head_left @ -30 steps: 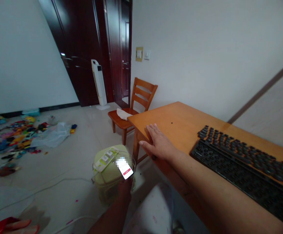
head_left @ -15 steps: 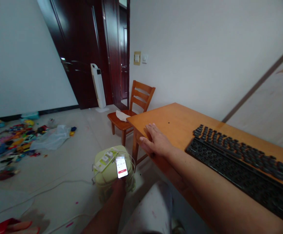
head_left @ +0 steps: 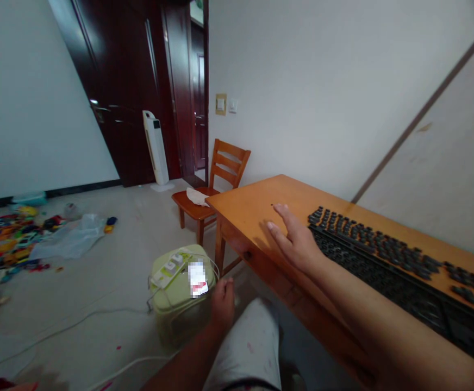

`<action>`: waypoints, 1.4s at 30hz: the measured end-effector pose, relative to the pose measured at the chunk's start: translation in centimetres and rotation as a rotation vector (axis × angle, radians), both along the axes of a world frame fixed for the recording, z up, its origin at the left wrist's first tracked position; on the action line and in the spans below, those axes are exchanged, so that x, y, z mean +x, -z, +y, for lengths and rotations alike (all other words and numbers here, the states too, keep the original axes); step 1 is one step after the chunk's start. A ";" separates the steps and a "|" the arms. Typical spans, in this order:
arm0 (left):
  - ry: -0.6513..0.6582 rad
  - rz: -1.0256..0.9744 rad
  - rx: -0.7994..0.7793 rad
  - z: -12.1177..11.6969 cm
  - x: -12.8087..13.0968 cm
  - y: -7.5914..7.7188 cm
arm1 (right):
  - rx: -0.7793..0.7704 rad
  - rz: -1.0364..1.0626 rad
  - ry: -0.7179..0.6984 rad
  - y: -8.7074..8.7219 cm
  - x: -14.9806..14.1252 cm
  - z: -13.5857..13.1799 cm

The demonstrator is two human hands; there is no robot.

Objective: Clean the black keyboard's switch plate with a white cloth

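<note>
My right hand (head_left: 296,239) reaches over the near edge of the wooden table (head_left: 245,209), open, its thumb and forefinger apart and nothing between them. Beside it on the table lies a black keyboard (head_left: 367,274). Rows of black keycaps (head_left: 367,233) are set out along the keyboard's far side. My left hand (head_left: 223,304) is low, between the table and a pale green stool-like box (head_left: 172,309); its fingers look loosely curled with nothing visible in them. A phone (head_left: 197,278) with a lit, partly blurred screen lies on the box, just left of that hand.
A power strip (head_left: 172,269) with cables rests on the box, and a white cable (head_left: 98,313) crosses the floor. A wooden chair (head_left: 224,168) stands at the table's far end. Many colourful toys (head_left: 12,239) and a plastic bag (head_left: 72,239) lie on the floor at left.
My left hand has come away from the phone, moving right; the phone stays on the box. My right hand has shifted right towards the keyboard and keycaps, its thumb and forefinger further apart. The view has shifted slightly.
</note>
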State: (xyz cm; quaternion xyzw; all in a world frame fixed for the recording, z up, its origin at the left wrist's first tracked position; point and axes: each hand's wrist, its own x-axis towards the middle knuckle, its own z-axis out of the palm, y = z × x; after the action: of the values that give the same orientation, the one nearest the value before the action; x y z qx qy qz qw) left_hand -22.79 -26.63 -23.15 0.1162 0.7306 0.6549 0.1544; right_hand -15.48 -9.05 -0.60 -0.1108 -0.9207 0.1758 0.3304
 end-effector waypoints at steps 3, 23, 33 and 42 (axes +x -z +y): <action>0.163 0.177 0.144 1.1 2.4 -4.8 | 0.006 0.109 0.127 -1.5 3.4 1.2; 0.204 0.247 1.059 17.1 5.3 -31.2 | -0.221 0.617 0.600 -6.0 22.0 4.5; 0.194 0.139 0.944 24.7 0.6 -32.6 | -0.242 0.817 0.789 -5.8 30.1 9.0; 0.094 0.197 0.688 31.0 -2.2 -28.8 | -0.171 0.961 0.999 -3.2 35.6 12.1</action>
State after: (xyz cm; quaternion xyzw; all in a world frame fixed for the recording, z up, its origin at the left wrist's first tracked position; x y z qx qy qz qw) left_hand -25.03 4.35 5.61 0.2575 0.4725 0.8403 0.0650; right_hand 20.08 3.06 2.65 -0.4567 -0.4940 0.1041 0.7325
